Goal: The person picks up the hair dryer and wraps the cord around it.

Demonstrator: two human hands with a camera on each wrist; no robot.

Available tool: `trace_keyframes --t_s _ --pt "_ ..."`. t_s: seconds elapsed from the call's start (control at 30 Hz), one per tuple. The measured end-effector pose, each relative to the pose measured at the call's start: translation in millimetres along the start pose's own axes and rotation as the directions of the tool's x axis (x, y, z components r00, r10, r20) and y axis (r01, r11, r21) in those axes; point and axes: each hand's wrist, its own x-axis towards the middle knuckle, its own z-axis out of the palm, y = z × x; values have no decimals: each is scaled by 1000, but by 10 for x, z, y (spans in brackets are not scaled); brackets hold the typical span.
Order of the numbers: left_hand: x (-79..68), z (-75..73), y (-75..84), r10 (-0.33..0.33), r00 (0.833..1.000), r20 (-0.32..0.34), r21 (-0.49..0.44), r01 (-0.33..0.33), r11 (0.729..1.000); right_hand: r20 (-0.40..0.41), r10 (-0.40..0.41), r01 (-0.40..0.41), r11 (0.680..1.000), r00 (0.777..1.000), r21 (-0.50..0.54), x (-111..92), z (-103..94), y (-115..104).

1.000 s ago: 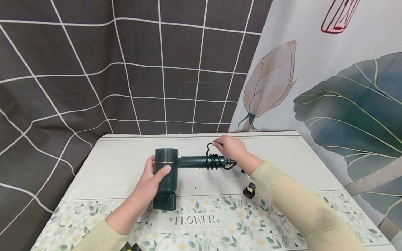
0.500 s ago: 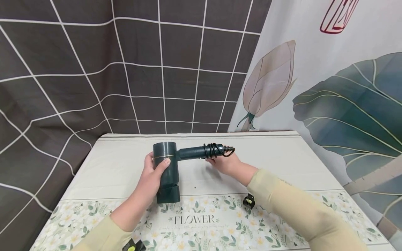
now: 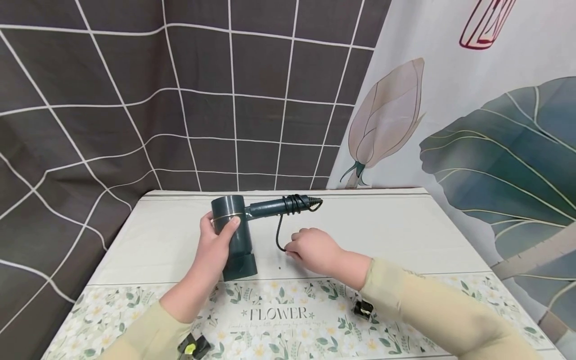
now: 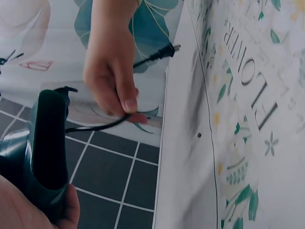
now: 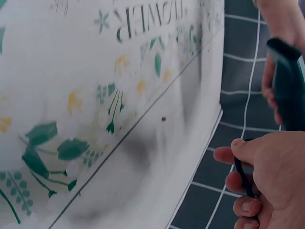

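Observation:
A dark green hair dryer (image 3: pixel 238 240) is gripped round its barrel by my left hand (image 3: pixel 217 245), thumb on the near side. Its handle (image 3: pixel 265 207) points right and slightly up, with several turns of black cord (image 3: pixel 294 204) wound near the end. From those turns a loose length of cord (image 3: pixel 278 235) hangs down to my right hand (image 3: pixel 315 250), which pinches it between thumb and fingers. In the left wrist view a two-pin plug (image 4: pixel 167 51) sticks out beyond the right hand. The flat nozzle opening (image 4: pixel 50 143) faces that camera.
Below lies a table with a white cloth (image 3: pixel 382 225), its front band printed with flowers and the word FLOWER (image 3: pixel 279 313). A dark gridded curtain (image 3: pixel 202 115) and a white curtain with a lotus print (image 3: pixel 387 115) stand behind. Wrist straps carry small black devices (image 3: pixel 194 346).
My right hand has passed from above the handle, round underneath, and down toward me, drawing out cord. The left hand has raised and tilted the hair dryer, shifting it slightly left.

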Motion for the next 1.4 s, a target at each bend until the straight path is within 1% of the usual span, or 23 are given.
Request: trace_keyframes --t_s 0.17,0.27,0.43,0.53,0.63,0.77,0.9,1.13,1.4 --pt "76 -54 -38 5 998 -62 38 -2 999 -32 -67 66 998 997 -20 -35 -84 -72" --pt "99 -78 -59 5 996 -88 64 1 998 -45 -103 102 994 994 -33 -50 -163 -96" --pt "121 -99 -81 3 995 -98 89 6 996 -67 -142 140 990 988 -27 -59 -312 -70" --pt "128 -106 -92 -8 995 -96 115 19 993 -118 -150 149 989 982 -14 -49 -388 -15" --pt "129 -108 -100 -26 995 -92 142 39 989 -190 -150 152 988 970 -3 -25 -438 52" --pt "126 -104 -109 -47 996 -76 164 59 985 -276 -150 159 987 949 11 23 -476 142" --pt "117 -97 -116 -53 997 -60 178 63 982 -329 -136 157 987 934 39 74 -502 233" --pt "80 -81 -123 -60 998 -37 233 67 970 -342 -74 111 990 937 90 122 -487 369" --pt "28 -45 -152 -37 999 17 299 30 954 -355 -26 66 993 935 100 129 -442 443"
